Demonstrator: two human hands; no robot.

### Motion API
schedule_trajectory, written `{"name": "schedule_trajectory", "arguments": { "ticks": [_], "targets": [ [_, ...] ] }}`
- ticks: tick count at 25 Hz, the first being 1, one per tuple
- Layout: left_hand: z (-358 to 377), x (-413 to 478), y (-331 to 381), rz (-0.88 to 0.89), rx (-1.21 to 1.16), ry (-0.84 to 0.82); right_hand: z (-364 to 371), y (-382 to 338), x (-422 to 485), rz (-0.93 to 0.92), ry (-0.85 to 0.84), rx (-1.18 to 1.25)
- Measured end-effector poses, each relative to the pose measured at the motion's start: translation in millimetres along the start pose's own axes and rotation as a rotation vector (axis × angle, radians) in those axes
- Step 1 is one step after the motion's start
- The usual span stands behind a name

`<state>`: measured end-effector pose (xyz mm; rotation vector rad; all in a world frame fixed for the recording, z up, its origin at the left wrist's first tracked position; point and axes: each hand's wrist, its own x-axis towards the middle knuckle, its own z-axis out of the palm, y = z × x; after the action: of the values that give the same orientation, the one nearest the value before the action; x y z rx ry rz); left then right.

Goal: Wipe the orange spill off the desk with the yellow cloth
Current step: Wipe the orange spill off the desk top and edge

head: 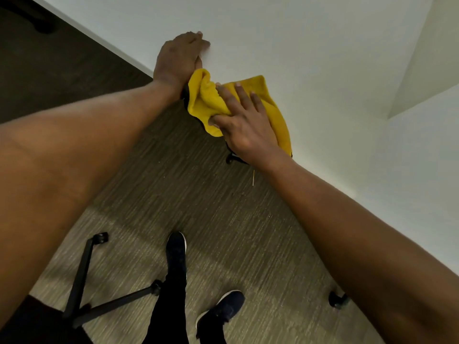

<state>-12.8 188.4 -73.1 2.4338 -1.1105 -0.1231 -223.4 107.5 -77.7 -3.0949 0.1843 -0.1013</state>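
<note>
The yellow cloth (pixel 265 98) lies bunched at the near edge of the white desk (pixel 310 45), partly hanging over it. My right hand (pixel 244 125) presses on the cloth with fingers spread, the thumb pinching a fold. Just left of the cloth, my left hand (pixel 180 55) rests palm down on the desk edge, fingers together, touching the cloth's left corner. No orange spill shows on the bare desk surface; anything under the cloth and hands is hidden.
Grey carpet (pixel 198 207) lies below the desk edge. A black chair base with castors (pixel 99 289) stands at lower left, and my two dark shoes (pixel 176 249) are on the floor. Another castor (pixel 336 300) sits under the desk at right. A white partition (pixel 427 58) rises at right.
</note>
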Motion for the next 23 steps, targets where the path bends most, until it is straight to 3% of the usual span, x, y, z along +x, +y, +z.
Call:
{"name": "schedule_trajectory", "arguments": {
  "ticks": [8, 12, 16, 23],
  "targets": [
    [-1, -10, 4, 0.021, 0.075, -0.006, -10, 94, -190, 0.047, 0.032, -0.021],
    [2, -10, 4, 0.021, 0.088, 0.006, -13, 112, -242, 0.085, 0.032, -0.021],
    [3, -6, 0, 0.021, 0.070, 0.032, -17, 101, -218, 0.080, 0.014, -0.036],
    [8, -1, -6, 0.042, 0.023, 0.059, -4, 31, -57, -0.018, -0.011, 0.008]
  ]
}}
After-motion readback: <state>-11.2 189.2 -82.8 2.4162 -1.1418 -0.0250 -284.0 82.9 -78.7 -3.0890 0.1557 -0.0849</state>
